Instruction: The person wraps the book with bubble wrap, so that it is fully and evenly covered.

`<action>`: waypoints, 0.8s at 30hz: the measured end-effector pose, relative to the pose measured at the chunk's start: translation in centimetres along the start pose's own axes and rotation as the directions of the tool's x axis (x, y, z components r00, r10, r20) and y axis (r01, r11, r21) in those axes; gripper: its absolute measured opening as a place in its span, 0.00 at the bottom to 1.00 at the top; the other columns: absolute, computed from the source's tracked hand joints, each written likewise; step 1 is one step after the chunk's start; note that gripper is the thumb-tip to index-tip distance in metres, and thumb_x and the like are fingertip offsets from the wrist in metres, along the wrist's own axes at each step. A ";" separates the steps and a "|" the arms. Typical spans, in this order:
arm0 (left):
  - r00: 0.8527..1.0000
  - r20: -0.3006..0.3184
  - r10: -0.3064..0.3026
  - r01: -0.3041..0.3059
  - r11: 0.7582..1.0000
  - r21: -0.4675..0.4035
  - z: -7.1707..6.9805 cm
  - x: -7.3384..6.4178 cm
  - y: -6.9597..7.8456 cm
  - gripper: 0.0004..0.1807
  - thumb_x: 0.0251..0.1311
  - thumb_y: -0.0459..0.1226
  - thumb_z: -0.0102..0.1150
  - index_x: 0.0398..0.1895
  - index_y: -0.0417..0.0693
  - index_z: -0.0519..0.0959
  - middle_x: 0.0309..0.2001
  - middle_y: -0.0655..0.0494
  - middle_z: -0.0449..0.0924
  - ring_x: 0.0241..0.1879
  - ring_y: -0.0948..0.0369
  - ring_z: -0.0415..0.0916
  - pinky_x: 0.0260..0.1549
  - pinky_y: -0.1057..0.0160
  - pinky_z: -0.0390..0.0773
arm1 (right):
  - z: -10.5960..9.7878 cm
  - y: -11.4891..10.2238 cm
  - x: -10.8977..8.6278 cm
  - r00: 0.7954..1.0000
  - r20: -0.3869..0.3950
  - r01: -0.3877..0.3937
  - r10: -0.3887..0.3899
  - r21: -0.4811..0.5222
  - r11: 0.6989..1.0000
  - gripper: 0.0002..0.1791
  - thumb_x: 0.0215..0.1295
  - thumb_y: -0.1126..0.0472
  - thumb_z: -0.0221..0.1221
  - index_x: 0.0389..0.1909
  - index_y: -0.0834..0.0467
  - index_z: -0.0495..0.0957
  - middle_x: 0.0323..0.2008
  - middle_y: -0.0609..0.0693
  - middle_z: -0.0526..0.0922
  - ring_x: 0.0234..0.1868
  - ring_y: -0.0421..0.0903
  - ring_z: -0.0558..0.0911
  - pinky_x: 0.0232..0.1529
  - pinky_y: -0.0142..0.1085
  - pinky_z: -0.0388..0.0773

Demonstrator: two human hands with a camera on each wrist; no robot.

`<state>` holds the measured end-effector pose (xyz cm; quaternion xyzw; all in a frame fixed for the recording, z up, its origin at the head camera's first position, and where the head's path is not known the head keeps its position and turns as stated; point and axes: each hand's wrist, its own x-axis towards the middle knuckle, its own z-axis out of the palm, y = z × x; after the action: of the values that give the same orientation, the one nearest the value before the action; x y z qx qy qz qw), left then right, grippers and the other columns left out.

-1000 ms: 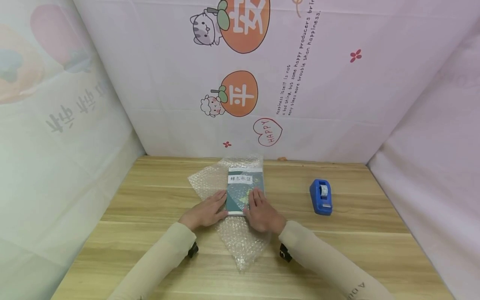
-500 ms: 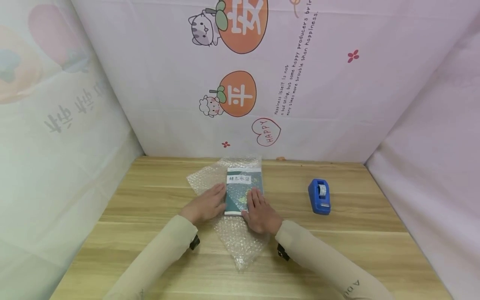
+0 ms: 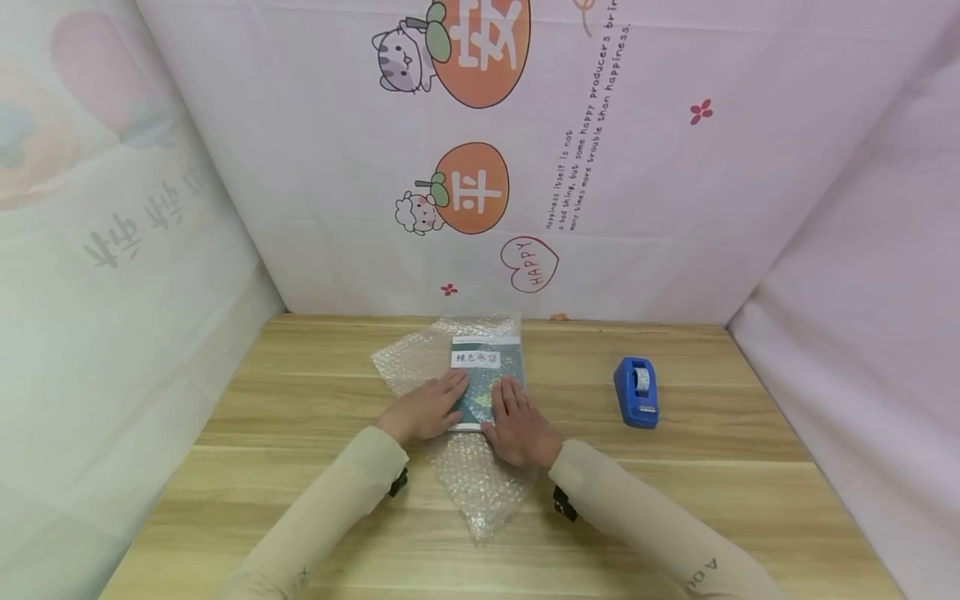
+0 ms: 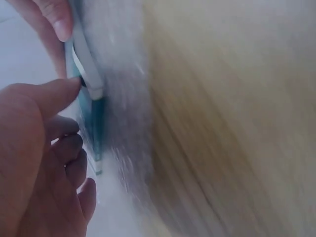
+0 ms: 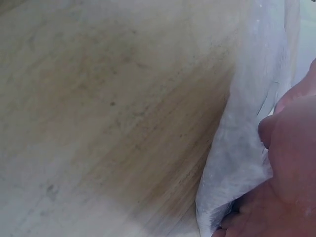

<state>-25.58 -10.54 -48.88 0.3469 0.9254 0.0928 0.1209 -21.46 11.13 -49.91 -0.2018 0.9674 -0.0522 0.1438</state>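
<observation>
A thin book [image 3: 483, 385] with a green cover and a white title label lies on a sheet of bubble wrap [image 3: 474, 492]. A flap of the wrap covers its right part. My left hand [image 3: 422, 408] is over the book's lower left, fingers extended across the cover. In the left wrist view, its thumb [image 4: 64, 94] is at the corner of the book [image 4: 98, 121]. My right hand [image 3: 522, 429] rests flat on the wrapped right part, fingers pointing away from me. In the right wrist view, the bubble wrap [image 5: 232, 158] bulges beside that hand.
A blue tape dispenser [image 3: 637, 393] with a roll of clear tape stands to the right on the wooden table [image 3: 720, 500]. Printed white cloth walls [image 3: 637, 275] close off the back and both sides. Loose corners of wrap spread left and toward me.
My left hand has moved from the book's left edge rightward onto its cover. The right hand stays in place on the wrap. The head view has shifted slightly.
</observation>
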 end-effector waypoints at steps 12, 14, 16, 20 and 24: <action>1.000 0.000 -0.020 0.020 1.000 0.003 0.4 0.4 -0.5 0.39 0.81 0.49 0.50 0.84 0.38 0.54 0.86 0.43 0.50 0.85 0.48 0.50 0.84 0.45 0.56 | -1.3 2.6 -0.7 0.993 0.027 0.108 -0.113 0.133 0.985 0.39 0.88 0.45 0.33 0.84 0.68 0.41 0.86 0.67 0.36 0.87 0.62 0.38 0.87 0.55 0.45; 1.000 -0.007 -0.023 0.023 1.000 -0.008 0.4 0.4 -0.5 0.39 0.81 0.49 0.51 0.84 0.38 0.55 0.86 0.43 0.50 0.86 0.48 0.49 0.84 0.45 0.55 | -1.4 3.0 -1.0 0.990 0.025 0.131 -0.136 0.131 0.983 0.39 0.88 0.46 0.34 0.84 0.68 0.41 0.86 0.66 0.37 0.87 0.62 0.39 0.87 0.55 0.47; 1.000 -0.010 -0.029 0.029 0.999 -0.016 0.5 0.3 -0.5 0.39 0.80 0.49 0.52 0.84 0.38 0.55 0.86 0.43 0.50 0.86 0.48 0.49 0.84 0.46 0.55 | -1.3 3.4 -1.1 0.987 0.019 0.154 -0.157 0.105 0.982 0.38 0.88 0.47 0.35 0.84 0.68 0.41 0.86 0.66 0.37 0.88 0.61 0.40 0.87 0.54 0.48; 0.999 -0.020 -0.032 0.032 0.999 -0.012 0.6 0.4 -0.5 0.39 0.79 0.48 0.53 0.83 0.37 0.56 0.86 0.43 0.50 0.86 0.48 0.49 0.84 0.46 0.56 | -1.0 4.0 -1.3 0.981 0.002 0.191 -0.192 0.062 0.980 0.37 0.88 0.49 0.37 0.84 0.68 0.42 0.86 0.66 0.39 0.87 0.61 0.42 0.87 0.53 0.50; 0.999 -0.024 -0.035 0.035 0.999 -0.011 0.8 0.6 -0.5 0.39 0.79 0.48 0.53 0.83 0.37 0.56 0.86 0.43 0.50 0.86 0.48 0.49 0.84 0.47 0.56 | -0.9 4.1 -1.5 0.979 -0.009 0.206 -0.205 0.039 0.978 0.37 0.88 0.50 0.38 0.84 0.68 0.43 0.86 0.66 0.40 0.87 0.62 0.44 0.86 0.54 0.52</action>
<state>-26.07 -10.40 -49.88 0.3289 0.9322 0.0997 0.1133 -21.93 15.55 -49.28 -0.2977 0.9405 -0.0866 0.1394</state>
